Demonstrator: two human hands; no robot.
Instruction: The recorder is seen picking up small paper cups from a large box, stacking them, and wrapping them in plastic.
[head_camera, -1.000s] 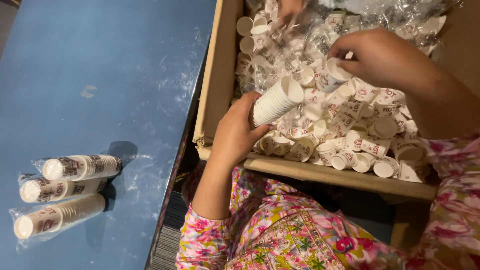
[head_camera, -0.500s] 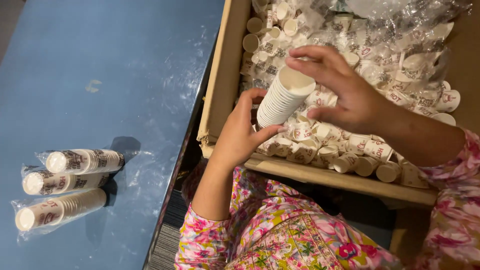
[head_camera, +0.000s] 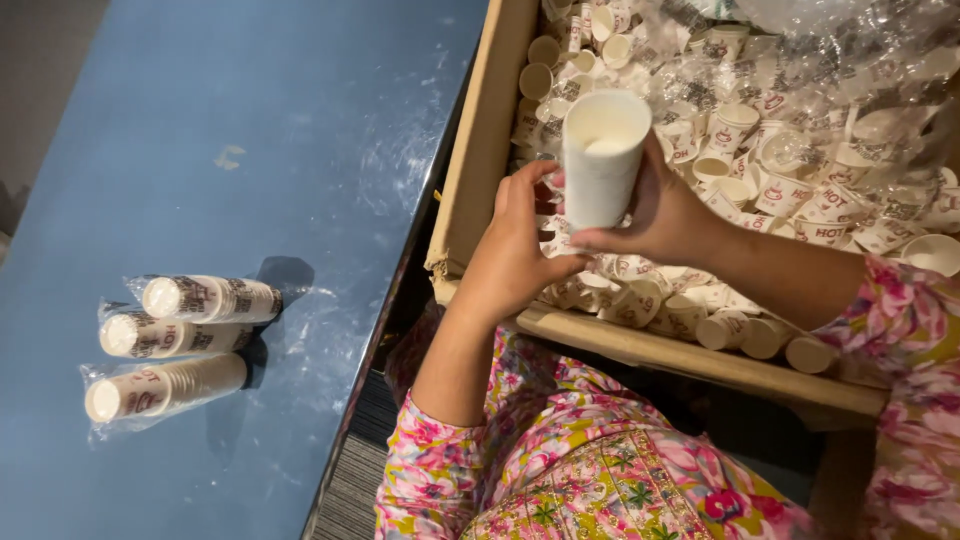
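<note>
While both hands grip one nested stack of paper cups (head_camera: 601, 160) upright over the cardboard box (head_camera: 478, 170), left hand (head_camera: 515, 245) closed on its lower side & right hand (head_camera: 655, 215) wrapped round the base, three wrapped cup sleeves (head_camera: 175, 345) lie side by side on the blue table (head_camera: 250, 120), well apart from the box. Judging by that: 3 packs done, 1 stack in hand, lots of loose cups (head_camera: 760, 170) left under clear plastic film (head_camera: 850, 60). Box wall sits just beside the table edge w/ a dark gap between; plenty of open tabletop left of the box, tight inside it.
</note>
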